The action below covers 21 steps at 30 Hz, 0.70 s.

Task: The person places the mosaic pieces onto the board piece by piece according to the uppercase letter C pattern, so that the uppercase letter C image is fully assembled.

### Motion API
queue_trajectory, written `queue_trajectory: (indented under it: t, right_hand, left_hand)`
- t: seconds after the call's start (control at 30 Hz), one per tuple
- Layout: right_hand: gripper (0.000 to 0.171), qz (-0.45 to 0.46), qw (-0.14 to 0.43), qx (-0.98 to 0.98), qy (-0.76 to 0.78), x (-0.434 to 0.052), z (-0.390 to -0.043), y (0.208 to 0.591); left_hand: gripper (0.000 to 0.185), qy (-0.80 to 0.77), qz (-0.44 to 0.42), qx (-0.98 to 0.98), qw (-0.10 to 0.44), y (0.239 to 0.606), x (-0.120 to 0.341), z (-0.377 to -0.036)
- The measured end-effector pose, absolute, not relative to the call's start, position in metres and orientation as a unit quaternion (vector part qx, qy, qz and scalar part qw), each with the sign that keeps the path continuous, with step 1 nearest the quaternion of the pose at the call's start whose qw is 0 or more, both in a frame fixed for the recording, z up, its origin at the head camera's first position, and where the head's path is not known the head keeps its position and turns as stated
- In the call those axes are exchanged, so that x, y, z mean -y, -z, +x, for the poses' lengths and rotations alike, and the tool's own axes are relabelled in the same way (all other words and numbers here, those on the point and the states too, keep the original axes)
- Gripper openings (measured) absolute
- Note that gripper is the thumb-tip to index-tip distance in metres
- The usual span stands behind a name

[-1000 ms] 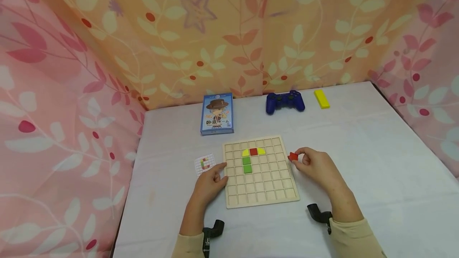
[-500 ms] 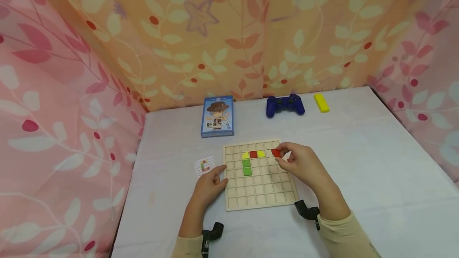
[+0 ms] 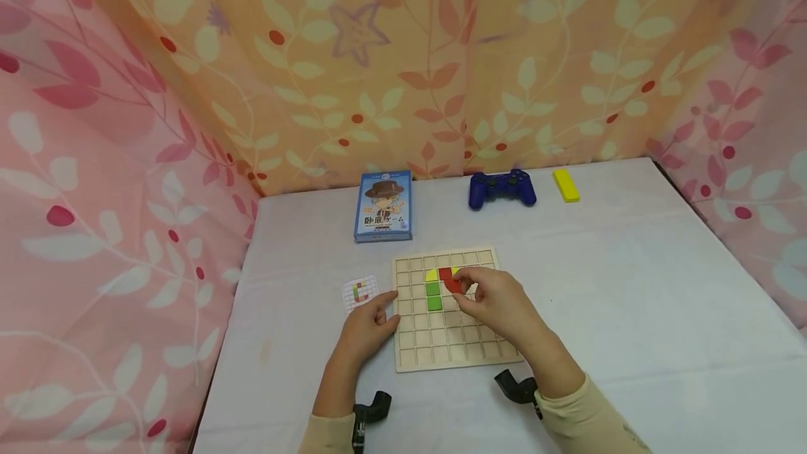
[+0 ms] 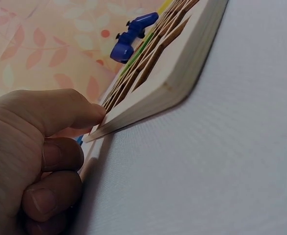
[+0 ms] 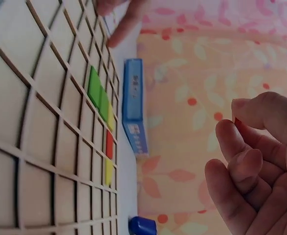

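Note:
A wooden grid board (image 3: 466, 352) lies on the white table and carries a yellow quarter-round (image 3: 431, 274), a red square (image 3: 445, 272) and two green squares (image 3: 433, 296). My right hand (image 3: 457, 289) hovers over the board's upper middle and pinches a red piece (image 3: 450, 285) just below the red square. In the right wrist view only a red sliver (image 5: 237, 121) shows between the fingertips (image 5: 251, 161). My left hand (image 3: 372, 321) rests on the table, one finger (image 4: 60, 112) against the board's left edge (image 4: 182, 63).
A small pattern card (image 3: 359, 291) lies left of the board. A blue card box (image 3: 383, 205), a blue game controller (image 3: 501, 189) and a yellow block (image 3: 566, 185) lie along the back. Flowered curtains close in the table on three sides.
My right hand has carried the red piece from the table right of the board leftward over the grid, to just below the red square. The left hand has stayed at the board's edge.

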State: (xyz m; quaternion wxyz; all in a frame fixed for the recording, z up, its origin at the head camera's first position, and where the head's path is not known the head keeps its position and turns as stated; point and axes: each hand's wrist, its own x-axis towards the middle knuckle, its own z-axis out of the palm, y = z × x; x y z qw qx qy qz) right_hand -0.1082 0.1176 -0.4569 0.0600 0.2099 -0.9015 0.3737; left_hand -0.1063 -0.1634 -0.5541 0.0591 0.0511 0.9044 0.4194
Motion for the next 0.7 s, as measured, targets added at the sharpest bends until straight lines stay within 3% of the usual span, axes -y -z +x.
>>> queue_trajectory:
  t: [0.3,0.5,0.7]
  right_hand:
    - [0.021,0.214,0.018,0.904,-0.37,-0.098,-0.101,0.475]
    - [0.007,0.241,0.008,0.904,-0.352,-0.086,-0.103,0.489]
    - [0.007,0.245,-0.043,0.914,-0.319,-0.083,-0.102,0.507]
  left_hand:
    - [0.046,-0.419,0.048,-0.904,0.067,0.552,0.164,-0.106]
    - [0.045,-0.419,0.058,-0.905,0.051,0.552,0.165,-0.107]
    - [0.045,-0.427,0.054,-0.9,0.063,0.554,0.165,-0.106]
